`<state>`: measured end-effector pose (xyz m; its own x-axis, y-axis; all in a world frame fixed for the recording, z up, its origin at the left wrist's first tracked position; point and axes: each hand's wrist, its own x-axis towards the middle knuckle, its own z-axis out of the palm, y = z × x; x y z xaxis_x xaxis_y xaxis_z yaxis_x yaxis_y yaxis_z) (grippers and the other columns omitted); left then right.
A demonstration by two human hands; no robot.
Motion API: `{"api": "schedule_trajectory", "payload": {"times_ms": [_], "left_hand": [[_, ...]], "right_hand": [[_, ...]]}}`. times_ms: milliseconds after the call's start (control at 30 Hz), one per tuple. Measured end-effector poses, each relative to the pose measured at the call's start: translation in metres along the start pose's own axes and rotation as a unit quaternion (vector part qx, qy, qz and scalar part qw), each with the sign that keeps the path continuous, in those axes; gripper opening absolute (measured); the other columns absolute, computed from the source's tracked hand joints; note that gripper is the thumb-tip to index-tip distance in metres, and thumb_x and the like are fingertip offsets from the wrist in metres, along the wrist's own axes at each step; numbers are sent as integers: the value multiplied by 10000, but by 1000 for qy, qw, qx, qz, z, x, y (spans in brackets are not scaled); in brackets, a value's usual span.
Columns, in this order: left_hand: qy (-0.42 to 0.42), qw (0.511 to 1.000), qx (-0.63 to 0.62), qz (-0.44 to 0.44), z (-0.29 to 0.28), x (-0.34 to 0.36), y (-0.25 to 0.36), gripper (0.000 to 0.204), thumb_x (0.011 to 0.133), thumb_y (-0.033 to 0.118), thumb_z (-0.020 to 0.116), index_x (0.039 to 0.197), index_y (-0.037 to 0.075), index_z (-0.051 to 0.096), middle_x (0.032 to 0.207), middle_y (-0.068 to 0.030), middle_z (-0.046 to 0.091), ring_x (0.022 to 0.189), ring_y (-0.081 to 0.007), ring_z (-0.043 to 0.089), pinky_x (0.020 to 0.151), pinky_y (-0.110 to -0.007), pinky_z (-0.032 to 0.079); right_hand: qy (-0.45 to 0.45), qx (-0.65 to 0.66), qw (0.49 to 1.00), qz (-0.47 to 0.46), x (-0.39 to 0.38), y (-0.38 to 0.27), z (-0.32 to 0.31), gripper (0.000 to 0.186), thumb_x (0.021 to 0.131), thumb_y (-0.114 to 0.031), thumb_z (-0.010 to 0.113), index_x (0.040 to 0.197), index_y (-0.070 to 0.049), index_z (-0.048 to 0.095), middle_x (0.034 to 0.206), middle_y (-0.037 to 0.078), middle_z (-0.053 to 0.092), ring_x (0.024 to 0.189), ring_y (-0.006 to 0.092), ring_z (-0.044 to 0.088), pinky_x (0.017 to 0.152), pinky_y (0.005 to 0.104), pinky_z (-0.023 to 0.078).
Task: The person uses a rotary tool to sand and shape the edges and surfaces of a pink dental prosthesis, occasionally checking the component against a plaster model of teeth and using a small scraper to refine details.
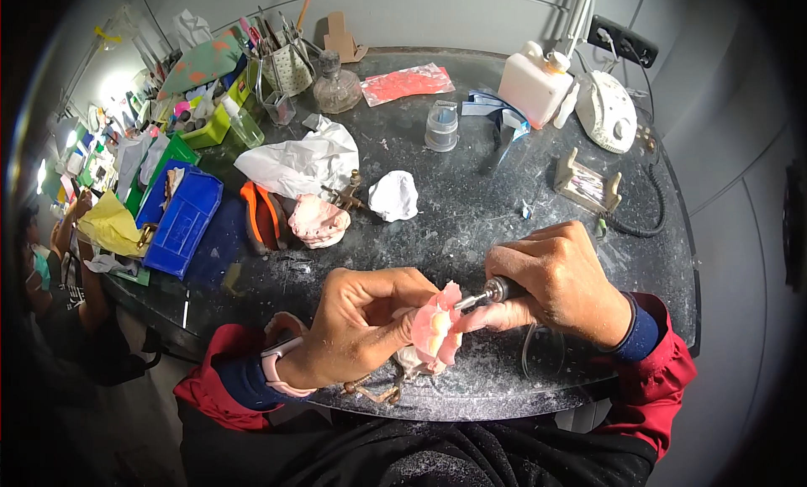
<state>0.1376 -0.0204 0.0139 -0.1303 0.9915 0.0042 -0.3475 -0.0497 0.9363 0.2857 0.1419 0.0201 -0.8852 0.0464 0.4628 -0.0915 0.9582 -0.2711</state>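
My left hand (357,323) pinches a pink denture plate (431,323) with a row of pale teeth, near the front edge of the dark bench. My right hand (563,281) grips a metal rotary handpiece (502,289). Its tip meets or nearly meets the denture's right edge; the exact contact is too small to tell. Directly beneath the denture lies a pale plaster model (418,365), partly covered by my left hand. A brass articulator frame (372,392) juts out beside it. White dust coats the bench around both hands.
Farther back are a pinkish dental cast (319,221), a white plaster piece (392,195), crumpled paper (307,159) and a blue box (183,221). A plastic canister (535,82), a white control unit (607,113) and a bur holder (587,184) stand right. Another person's arm (84,260) shows far left.
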Motion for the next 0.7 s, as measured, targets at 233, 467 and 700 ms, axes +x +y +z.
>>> {"api": "schedule_trajectory", "payload": {"times_ms": [233,467,700], "left_hand": [[-21,999,24,20,-2,0,-1,390,848,276,613,906,-108,585,836,-107,601,736,-107,584,634,-219,485],[-24,999,34,25,-3,-1,1,367,852,262,603,911,-100,590,861,-121,602,730,-118,592,650,-234,490],[-64,987,62,131,-8,0,-6,184,877,54,552,985,-95,563,844,-150,616,727,-186,634,593,-293,542]], "right_hand": [[-31,-23,999,-19,-1,0,-4,514,720,-536,649,548,-89,463,432,36,441,362,216,473,357,309,323],[-1,-28,1000,-5,-1,-3,-2,494,710,-522,665,557,-95,469,480,24,481,392,203,504,371,301,359],[16,-47,999,-13,1,-5,-1,477,696,-521,672,580,-92,497,483,17,472,403,197,519,380,290,368]]}}
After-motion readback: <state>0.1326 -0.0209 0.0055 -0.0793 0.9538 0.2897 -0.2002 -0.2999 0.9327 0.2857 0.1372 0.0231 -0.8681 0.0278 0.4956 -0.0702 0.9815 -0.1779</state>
